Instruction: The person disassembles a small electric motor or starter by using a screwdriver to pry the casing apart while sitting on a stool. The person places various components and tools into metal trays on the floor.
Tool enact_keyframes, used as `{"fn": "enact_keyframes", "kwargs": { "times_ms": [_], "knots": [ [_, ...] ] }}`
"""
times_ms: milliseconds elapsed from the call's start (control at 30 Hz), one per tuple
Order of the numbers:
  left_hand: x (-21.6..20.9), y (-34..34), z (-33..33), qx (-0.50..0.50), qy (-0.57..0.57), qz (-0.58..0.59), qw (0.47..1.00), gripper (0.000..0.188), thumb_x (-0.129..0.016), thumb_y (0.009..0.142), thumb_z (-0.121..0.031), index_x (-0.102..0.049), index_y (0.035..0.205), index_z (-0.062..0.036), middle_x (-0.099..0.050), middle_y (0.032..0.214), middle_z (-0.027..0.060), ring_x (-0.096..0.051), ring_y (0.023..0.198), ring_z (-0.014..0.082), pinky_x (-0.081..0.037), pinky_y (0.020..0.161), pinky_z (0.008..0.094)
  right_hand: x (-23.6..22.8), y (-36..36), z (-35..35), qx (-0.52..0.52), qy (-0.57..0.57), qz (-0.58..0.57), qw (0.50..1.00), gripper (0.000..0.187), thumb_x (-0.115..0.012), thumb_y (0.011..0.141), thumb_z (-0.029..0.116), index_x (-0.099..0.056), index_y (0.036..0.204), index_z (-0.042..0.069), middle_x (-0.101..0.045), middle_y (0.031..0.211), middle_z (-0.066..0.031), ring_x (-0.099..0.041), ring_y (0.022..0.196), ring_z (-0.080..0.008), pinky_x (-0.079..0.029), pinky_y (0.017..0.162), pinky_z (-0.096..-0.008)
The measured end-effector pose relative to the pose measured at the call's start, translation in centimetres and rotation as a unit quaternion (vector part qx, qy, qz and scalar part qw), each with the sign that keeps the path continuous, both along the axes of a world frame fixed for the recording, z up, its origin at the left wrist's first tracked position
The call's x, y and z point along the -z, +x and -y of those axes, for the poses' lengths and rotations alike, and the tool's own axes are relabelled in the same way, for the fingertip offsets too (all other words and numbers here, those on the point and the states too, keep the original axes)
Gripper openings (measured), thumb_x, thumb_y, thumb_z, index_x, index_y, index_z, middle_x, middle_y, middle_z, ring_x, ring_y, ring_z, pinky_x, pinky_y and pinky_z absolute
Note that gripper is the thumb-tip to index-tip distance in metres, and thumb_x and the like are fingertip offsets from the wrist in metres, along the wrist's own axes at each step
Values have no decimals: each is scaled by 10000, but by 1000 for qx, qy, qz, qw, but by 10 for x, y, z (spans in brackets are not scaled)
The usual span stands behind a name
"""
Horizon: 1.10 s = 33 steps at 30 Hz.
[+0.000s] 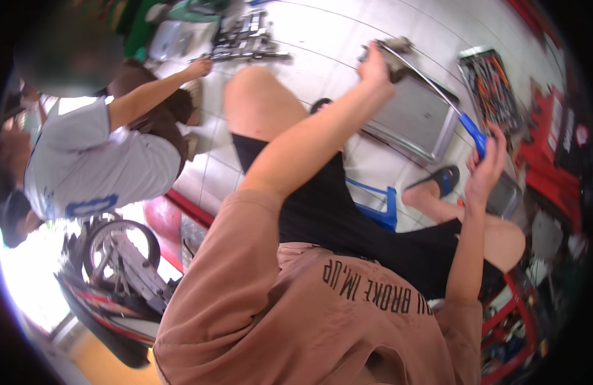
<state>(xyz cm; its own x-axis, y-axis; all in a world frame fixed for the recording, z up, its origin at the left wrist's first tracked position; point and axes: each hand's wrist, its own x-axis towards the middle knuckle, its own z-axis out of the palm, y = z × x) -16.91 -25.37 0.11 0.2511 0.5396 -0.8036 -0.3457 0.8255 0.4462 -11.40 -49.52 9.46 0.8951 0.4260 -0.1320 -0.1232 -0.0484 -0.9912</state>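
Observation:
My left hand (375, 65) is stretched out over the tiled floor and closed around a dull, brownish metal part (399, 63); its exact kind is hard to make out. In my right hand (485, 168) is a long screwdriver (471, 133) with a blue handle, the butt against the palm and some fingers partly extended. Its thin shaft slants up and left, the tip end reaching the metal part by my left fingers. Below the part lies a shallow metal tray (409, 119) on the floor.
A tool case (492, 86) with orange-handled tools lies at the far right, near a red rack (547, 160). A blue stool (373, 205) shows between my legs. At left a co-worker (110, 154) reaches toward a pile of metal parts (245, 40); a motorcycle (120, 263) stands behind.

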Motion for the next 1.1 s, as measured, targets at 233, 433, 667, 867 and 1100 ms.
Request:
{"fn": "enact_keyframes", "kwargs": {
  "times_ms": [233,433,667,867,1100],
  "knots": [
    [7,-8,-7,55,19,42,997,421,-354,977,-441,-478,1159,-82,-569,1122,87,-594,1018,237,-523,878,400,-1,-3,0,-48,38,33,998,306,-520,802,24,-533,1108,16,-435,688,9,-431,535,-61,-366,476,-203],
    [-10,-7,1,69,31,3,997,406,-361,970,-442,-486,1159,-105,-568,1111,76,-589,1015,234,-493,896,442,-5,-2,8,-51,29,15,998,266,-549,846,55,-542,1110,26,-431,634,30,-414,492,-43,-334,436,-195],
    [-17,-9,6,82,29,12,996,424,-356,969,-445,-479,1182,-99,-549,1141,99,-580,1033,254,-493,896,444,-8,-1,10,-39,35,-30,998,299,-574,821,53,-544,1117,36,-485,715,-2,-439,541,-43,-334,464,-188],
    [-7,-7,4,79,28,-6,996,422,-353,968,-444,-469,1170,-93,-547,1131,99,-576,1029,254,-496,892,447,2,-6,7,-30,7,127,991,252,-524,867,93,-548,1115,54,-445,632,15,-397,493,-40,-320,451,-190],
    [-7,-8,5,81,23,-1,996,436,-373,960,-448,-454,1179,-80,-535,1139,111,-568,1042,266,-488,900,452,-8,-7,10,-23,0,-33,999,285,-544,825,53,-543,1109,48,-447,686,9,-383,535,-43,-322,490,-203]
  ]
}}
